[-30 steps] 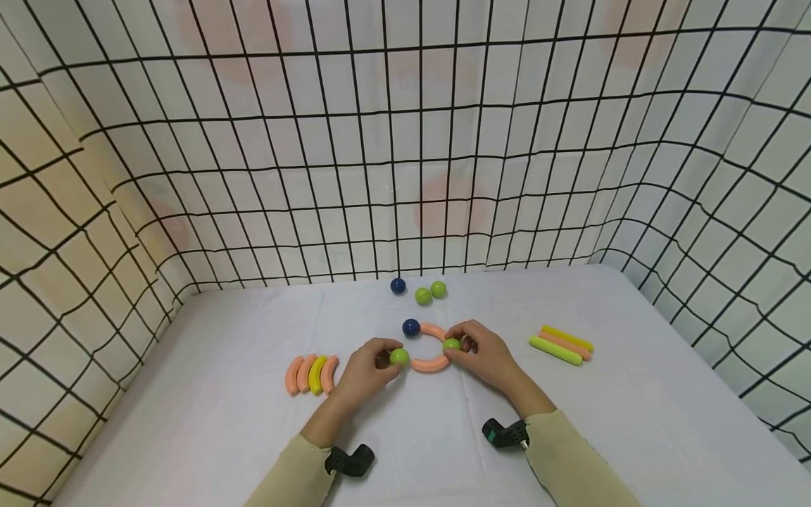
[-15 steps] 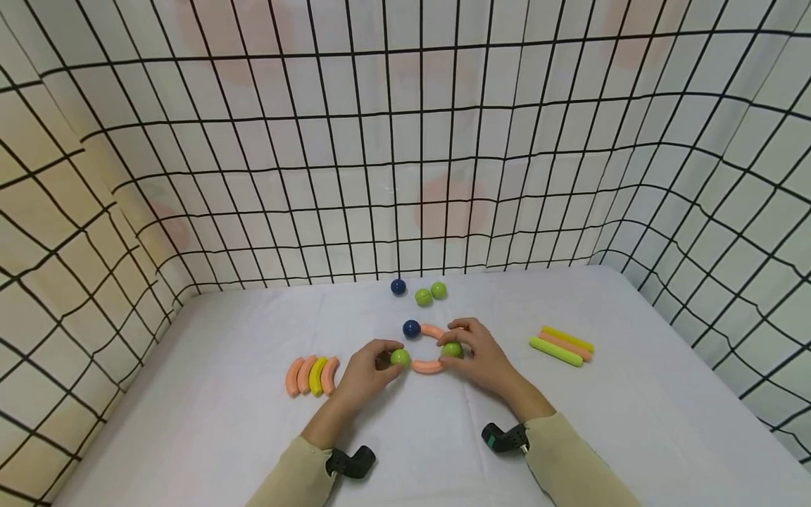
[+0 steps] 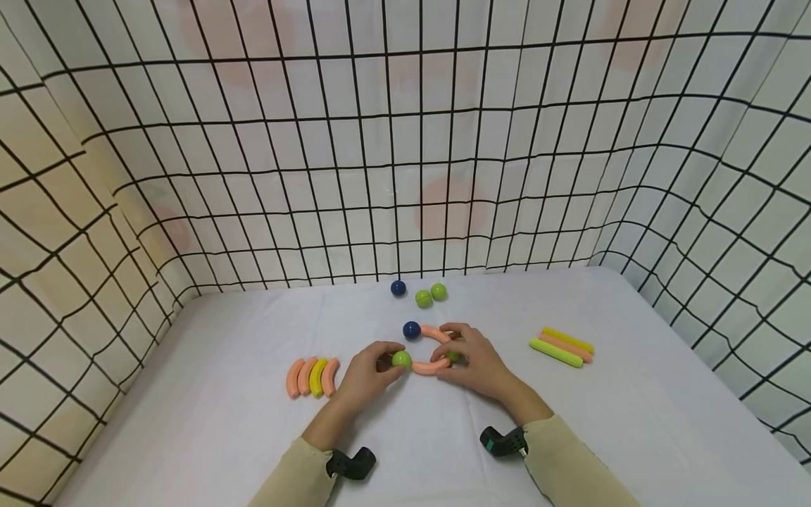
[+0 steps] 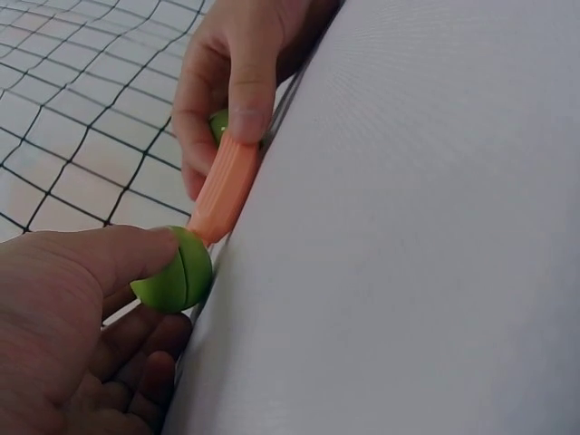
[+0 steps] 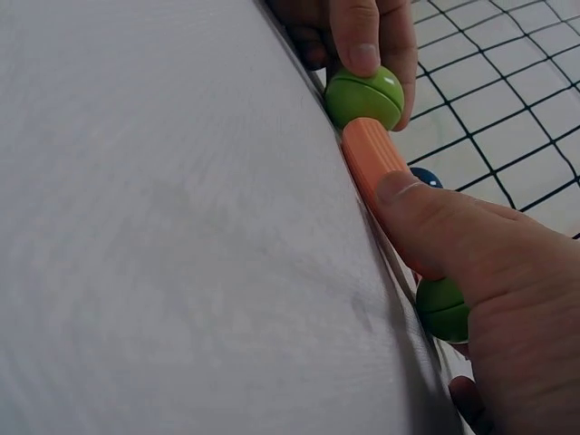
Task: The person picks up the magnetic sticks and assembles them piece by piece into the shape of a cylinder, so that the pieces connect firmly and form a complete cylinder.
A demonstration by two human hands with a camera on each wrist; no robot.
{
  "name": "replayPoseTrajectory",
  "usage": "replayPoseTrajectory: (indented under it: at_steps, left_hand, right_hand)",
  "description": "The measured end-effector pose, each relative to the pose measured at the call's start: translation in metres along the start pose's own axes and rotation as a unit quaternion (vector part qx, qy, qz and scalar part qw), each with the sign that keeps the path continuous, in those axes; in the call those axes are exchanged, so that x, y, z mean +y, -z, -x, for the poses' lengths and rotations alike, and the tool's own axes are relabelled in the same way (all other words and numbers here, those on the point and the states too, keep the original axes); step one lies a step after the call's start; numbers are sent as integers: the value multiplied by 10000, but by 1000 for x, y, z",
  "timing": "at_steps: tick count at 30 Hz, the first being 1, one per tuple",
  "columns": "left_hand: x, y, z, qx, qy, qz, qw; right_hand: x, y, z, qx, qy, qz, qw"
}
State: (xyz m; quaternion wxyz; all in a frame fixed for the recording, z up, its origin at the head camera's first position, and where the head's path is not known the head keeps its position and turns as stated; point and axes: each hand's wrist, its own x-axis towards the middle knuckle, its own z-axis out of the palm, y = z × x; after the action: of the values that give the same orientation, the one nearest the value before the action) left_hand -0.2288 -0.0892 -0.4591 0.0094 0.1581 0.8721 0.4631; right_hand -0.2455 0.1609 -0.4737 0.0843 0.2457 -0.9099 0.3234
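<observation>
My left hand [image 3: 367,373] pinches a grooved green ball [image 3: 402,359] between thumb and fingers. The ball meets the left end of a ribbed, curved orange stick [image 5: 376,161]. On that stick lies the thumb of my right hand [image 3: 476,360], its fingers curled round the far side. Partly under the right hand is a second green ball [image 5: 442,308], at the stick's right end. Another curved orange stick [image 3: 434,332] arcs behind, its left end at a dark blue ball [image 3: 412,330]. The right fingers hide part of this arc.
Several curved sticks, orange and yellow [image 3: 318,377], lie side by side at the left. Straight green [image 3: 555,352], orange [image 3: 566,343] and yellow [image 3: 568,339] sticks lie right. Behind are a blue ball [image 3: 398,288] and two green balls [image 3: 423,298]. Black netting [image 3: 405,169] surrounds the white table.
My right hand has shifted its grip from the right green ball to the near curved stick, now covering more of the ball. The left hand has edged slightly right with its ball.
</observation>
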Motion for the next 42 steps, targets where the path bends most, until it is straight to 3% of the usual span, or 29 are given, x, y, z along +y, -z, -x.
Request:
replayPoseTrajectory:
  at_steps: [7, 21, 26, 33, 42]
  left_hand:
    - [1, 0, -1, -52, 28, 63, 10000]
    - [0, -1, 0, -122, 53, -40, 9999]
    - [-1, -2, -1, -94, 17, -63, 9999]
    - [-1, -2, 0, -49, -54, -35, 10000]
    - [1, -1, 3, -95, -21, -18, 10000]
  right_hand:
    - [1, 1, 0, 72, 196, 38, 9998]
    - [0, 2, 1, -9, 89, -70, 9999]
    - [-1, 2, 0, -57, -103, -236, 9997]
    - [-3, 5, -1, -35, -695, -677, 9953]
    - [1, 6, -2, 259, -799, -706, 9940]
